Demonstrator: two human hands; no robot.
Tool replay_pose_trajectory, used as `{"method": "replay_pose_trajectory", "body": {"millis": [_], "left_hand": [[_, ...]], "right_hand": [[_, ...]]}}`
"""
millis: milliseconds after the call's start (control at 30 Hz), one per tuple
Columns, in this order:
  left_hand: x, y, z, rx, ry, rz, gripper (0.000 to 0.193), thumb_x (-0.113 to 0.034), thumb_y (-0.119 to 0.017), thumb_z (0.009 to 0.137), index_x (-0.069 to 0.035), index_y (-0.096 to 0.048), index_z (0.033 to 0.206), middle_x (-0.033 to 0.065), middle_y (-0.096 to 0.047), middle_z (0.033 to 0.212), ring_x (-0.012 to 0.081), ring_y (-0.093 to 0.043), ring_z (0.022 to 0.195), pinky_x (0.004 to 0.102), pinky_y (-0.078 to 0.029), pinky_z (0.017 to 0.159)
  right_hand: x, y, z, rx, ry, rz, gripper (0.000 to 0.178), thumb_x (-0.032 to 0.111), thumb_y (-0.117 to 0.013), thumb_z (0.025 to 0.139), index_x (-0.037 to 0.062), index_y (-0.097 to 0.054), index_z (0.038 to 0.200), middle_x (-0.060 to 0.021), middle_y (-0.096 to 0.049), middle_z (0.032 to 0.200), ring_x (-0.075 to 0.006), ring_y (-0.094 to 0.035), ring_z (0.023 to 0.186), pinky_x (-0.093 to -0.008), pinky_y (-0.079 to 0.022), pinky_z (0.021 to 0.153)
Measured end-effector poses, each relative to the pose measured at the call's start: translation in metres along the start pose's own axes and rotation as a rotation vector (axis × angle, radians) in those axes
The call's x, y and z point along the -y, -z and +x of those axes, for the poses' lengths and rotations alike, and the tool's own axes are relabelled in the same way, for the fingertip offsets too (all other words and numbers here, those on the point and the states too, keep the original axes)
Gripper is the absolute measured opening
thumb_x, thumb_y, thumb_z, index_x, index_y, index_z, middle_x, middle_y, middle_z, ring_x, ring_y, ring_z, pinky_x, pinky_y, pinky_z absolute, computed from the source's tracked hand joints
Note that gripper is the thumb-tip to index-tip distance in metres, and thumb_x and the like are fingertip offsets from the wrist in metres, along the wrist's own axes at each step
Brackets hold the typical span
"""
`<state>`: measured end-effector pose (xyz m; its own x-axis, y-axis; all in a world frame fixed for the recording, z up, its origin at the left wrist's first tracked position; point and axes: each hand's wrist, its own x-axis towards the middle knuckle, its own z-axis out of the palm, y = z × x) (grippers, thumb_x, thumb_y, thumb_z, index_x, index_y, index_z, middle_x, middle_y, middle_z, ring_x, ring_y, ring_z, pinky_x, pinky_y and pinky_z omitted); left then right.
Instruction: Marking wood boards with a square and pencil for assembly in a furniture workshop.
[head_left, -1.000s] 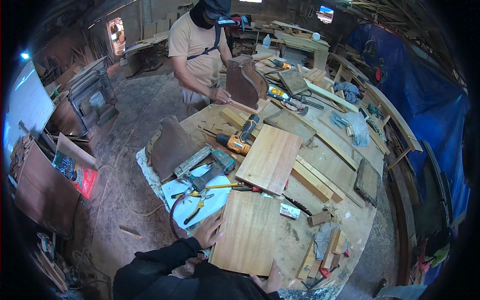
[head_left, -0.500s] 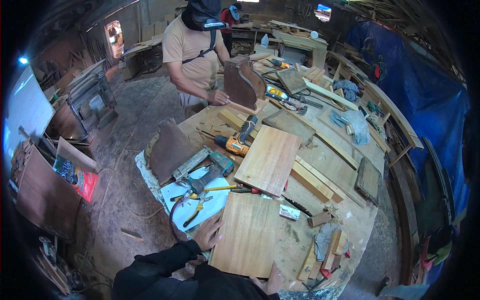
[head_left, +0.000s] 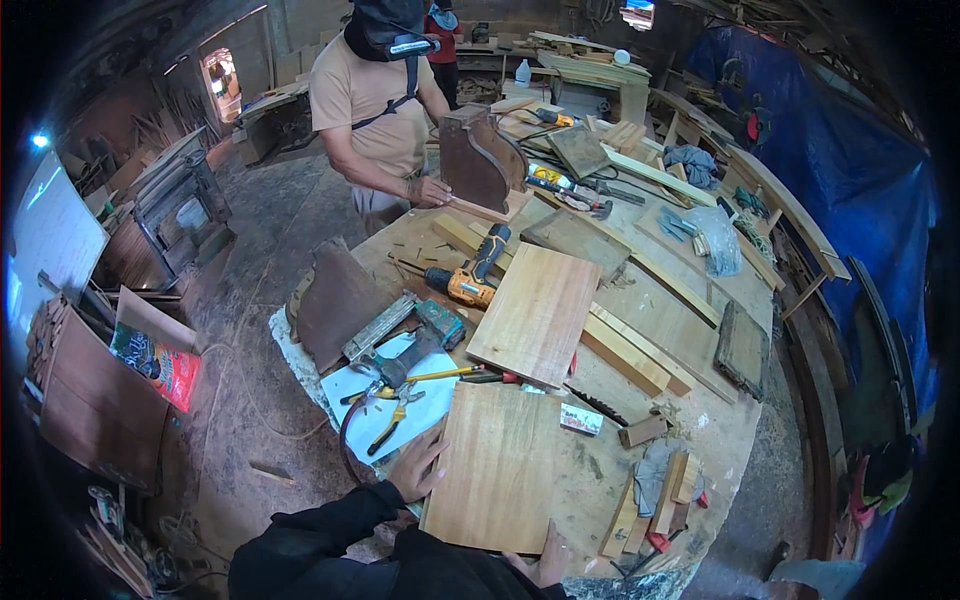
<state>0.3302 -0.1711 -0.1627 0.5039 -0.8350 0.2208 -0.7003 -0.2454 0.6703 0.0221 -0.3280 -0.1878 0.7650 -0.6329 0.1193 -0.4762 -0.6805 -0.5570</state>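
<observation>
A flat wooden board (head_left: 497, 465) lies in front of me at the near edge of the worktable. My left hand (head_left: 416, 470) grips its left edge, fingers along the side. At the near right corner my right hand (head_left: 545, 562) holds the board, with part of the fingers hidden beneath it. Just beyond lies a second wooden board (head_left: 537, 312), tilted on things below it. Left of the boards are pliers (head_left: 388, 428) on a white paper sheet (head_left: 415, 412), a yellow pencil (head_left: 447, 374) and a green-and-grey power tool (head_left: 410, 340).
An orange cordless drill (head_left: 470, 282) lies beyond the tool. Wood strips (head_left: 628, 352) and small blocks (head_left: 655, 500) lie to the right. Across the worktable (head_left: 590, 470), a co-worker (head_left: 375, 110) holds a strip beside a dark curved wooden piece (head_left: 475, 160). A dark shaped panel (head_left: 340, 305) stands at left.
The view has shifted slightly. Both my hands stay at the edges of the near board, which lies in nearly the same place.
</observation>
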Motion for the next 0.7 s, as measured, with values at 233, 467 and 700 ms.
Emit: {"method": "replay_pose_trajectory", "body": {"millis": [233,467,700], "left_hand": [[0.0002,0.0004,0.0019,-0.005,-0.013,-0.018,0.060,-0.029,-0.055,0.090,-0.003,-0.041,0.142,0.0257,-0.035,0.148,0.0428,-0.034,0.136,0.0507,-0.023,0.115],[0.0021,-0.0004,0.0013,0.007,-0.008,0.011,0.059,-0.028,-0.055,0.090,-0.003,-0.042,0.142,0.0261,-0.036,0.148,0.0422,-0.034,0.136,0.0493,-0.024,0.115],[-0.0019,0.0023,0.0032,-0.002,-0.015,-0.022,0.059,-0.028,-0.055,0.090,-0.003,-0.042,0.142,0.0266,-0.035,0.148,0.0419,-0.034,0.137,0.0487,-0.025,0.114]], "right_hand": [[0.0022,0.0035,0.0025,-0.016,0.023,0.057,0.111,0.057,-0.084,0.060,-0.0069,-0.037,0.138,-0.0230,-0.056,0.113,-0.0390,-0.055,0.102,-0.0477,-0.046,0.085],[0.0044,0.0051,0.0019,-0.016,0.005,0.075,0.111,0.056,-0.084,0.060,-0.0065,-0.036,0.139,-0.0233,-0.056,0.115,-0.0391,-0.054,0.104,-0.0481,-0.045,0.088],[0.0007,0.0020,-0.0001,0.036,-0.038,0.035,0.114,0.058,-0.083,0.060,-0.0065,-0.034,0.140,-0.0242,-0.055,0.115,-0.0394,-0.054,0.104,-0.0481,-0.045,0.088]]}}
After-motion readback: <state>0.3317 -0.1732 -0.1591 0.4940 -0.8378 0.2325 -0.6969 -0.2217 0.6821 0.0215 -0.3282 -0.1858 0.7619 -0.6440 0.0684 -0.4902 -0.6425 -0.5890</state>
